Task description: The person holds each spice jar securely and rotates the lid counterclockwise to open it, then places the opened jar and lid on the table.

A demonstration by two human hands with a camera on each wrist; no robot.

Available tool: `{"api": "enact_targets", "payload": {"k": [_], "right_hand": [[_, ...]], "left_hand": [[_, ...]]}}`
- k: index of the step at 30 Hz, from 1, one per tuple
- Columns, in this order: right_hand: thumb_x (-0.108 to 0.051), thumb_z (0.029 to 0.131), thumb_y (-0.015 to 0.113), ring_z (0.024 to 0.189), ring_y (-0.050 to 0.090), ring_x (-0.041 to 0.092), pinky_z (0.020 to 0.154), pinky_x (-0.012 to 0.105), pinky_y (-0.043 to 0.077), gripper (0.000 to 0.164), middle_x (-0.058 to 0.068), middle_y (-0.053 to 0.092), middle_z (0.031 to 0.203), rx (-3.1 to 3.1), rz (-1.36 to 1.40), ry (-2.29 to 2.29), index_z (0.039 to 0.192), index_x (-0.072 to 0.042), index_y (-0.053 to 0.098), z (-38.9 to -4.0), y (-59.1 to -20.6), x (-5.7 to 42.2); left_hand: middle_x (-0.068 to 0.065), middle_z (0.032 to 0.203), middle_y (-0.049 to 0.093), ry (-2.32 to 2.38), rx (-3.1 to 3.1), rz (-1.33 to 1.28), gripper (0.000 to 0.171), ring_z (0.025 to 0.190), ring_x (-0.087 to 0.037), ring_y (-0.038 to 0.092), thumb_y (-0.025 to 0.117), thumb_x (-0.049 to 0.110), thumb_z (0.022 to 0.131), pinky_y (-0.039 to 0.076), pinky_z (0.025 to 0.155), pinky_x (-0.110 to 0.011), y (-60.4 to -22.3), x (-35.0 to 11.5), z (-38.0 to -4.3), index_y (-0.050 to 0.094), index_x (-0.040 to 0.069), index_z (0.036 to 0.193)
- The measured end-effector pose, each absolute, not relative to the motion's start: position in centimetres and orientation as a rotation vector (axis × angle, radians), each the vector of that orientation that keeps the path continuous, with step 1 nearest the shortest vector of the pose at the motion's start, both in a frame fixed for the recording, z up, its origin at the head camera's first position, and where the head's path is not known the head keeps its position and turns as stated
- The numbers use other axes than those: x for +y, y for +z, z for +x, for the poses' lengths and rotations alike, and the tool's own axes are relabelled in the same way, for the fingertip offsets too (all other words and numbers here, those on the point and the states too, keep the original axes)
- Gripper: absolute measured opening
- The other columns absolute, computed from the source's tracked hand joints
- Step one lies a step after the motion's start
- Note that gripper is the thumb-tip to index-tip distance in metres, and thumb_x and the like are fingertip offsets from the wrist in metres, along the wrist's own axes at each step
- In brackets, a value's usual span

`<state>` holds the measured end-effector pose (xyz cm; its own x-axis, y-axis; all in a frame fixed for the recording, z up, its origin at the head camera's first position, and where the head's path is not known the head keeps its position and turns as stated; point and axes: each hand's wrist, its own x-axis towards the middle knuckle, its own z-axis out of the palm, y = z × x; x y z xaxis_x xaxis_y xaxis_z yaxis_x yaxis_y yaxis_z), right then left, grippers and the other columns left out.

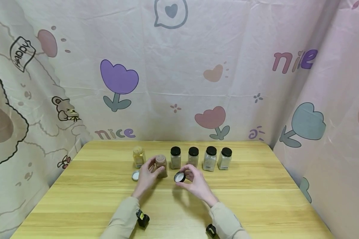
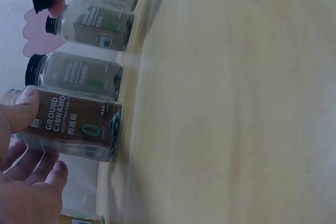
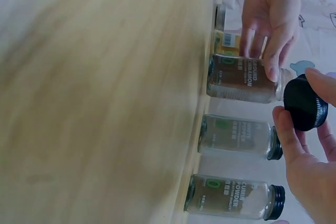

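My left hand (image 1: 147, 177) grips a glass jar of ground cinnamon (image 1: 161, 168), thumb on the near side. The jar stands upright on the table with its perforated shaker top bare; its printed label reads clearly in the left wrist view. To the right of it, my right hand (image 1: 196, 183) pinches a black screw lid (image 1: 179, 177) by its edge between thumb and fingers. The lid is tilted, its white inside facing up and left, held above the table and apart from the jar. Behind my left hand stands a jar of yellow spice (image 1: 139, 157), also uncapped.
A loose lid (image 1: 135, 175) lies white side up in front of the yellow jar. Several black-capped spice jars stand in a row to the right, among them a cumin powder jar (image 3: 231, 196). A patterned cloth (image 1: 173, 83) hangs behind the wooden table (image 1: 173, 215).
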<state>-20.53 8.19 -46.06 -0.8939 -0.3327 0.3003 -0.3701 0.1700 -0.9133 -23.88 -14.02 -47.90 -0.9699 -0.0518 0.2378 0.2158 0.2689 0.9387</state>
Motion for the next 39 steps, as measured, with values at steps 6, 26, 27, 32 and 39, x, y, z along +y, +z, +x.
{"api": "enact_targets", "payload": {"k": [6,26,27,32,39], "right_hand": [[0.007,0.077,0.080,0.116,0.065,0.041,0.105,0.036,0.055,0.050,0.031,0.058,0.125,-2.450,0.774,1.829,0.121,0.006,0.056,-21.0,-46.3,7.7],[0.004,0.076,0.080,0.115,0.065,0.043,0.102,0.048,0.056,0.054,0.024,0.060,0.121,-2.597,0.755,1.704,0.124,0.007,0.055,-22.1,-47.0,4.3],[0.005,0.077,0.080,0.116,0.065,0.044,0.103,0.047,0.056,0.054,0.025,0.060,0.122,-2.601,0.746,1.715,0.125,0.007,0.055,-22.2,-47.0,4.2],[0.005,0.076,0.080,0.116,0.064,0.045,0.103,0.047,0.056,0.055,0.025,0.061,0.122,-2.608,0.708,1.757,0.126,0.008,0.055,-22.6,-46.9,3.5],[0.007,0.074,0.081,0.111,0.067,0.044,0.098,0.046,0.059,0.056,0.024,0.063,0.119,-2.625,0.656,1.763,0.125,0.009,0.056,-23.5,-47.1,2.4]], "left_hand": [[-0.032,0.147,0.048,-1.716,-2.366,-0.122,0.062,0.141,-0.046,0.044,0.072,0.002,0.090,0.038,0.119,-0.050,-47.6,-14.5,-24.5,0.044,-0.010,0.143],[-0.033,0.147,0.046,-1.634,-2.375,-0.100,0.057,0.140,-0.046,0.045,0.066,0.000,0.094,0.040,0.118,-0.052,-47.2,-14.9,-26.5,0.043,-0.011,0.144],[-0.033,0.148,0.046,-1.629,-2.377,-0.100,0.057,0.140,-0.046,0.045,0.066,0.000,0.094,0.040,0.118,-0.052,-47.2,-15.0,-26.6,0.042,-0.011,0.144],[-0.031,0.151,0.042,-1.618,-2.405,-0.071,0.057,0.142,-0.046,0.040,0.063,0.002,0.097,0.038,0.120,-0.052,-47.0,-14.8,-26.9,0.039,-0.011,0.147],[-0.033,0.155,0.035,-1.535,-2.446,-0.012,0.059,0.142,-0.048,0.039,0.057,0.009,0.101,0.038,0.119,-0.055,-46.5,-14.7,-25.2,0.032,-0.010,0.151]]}}
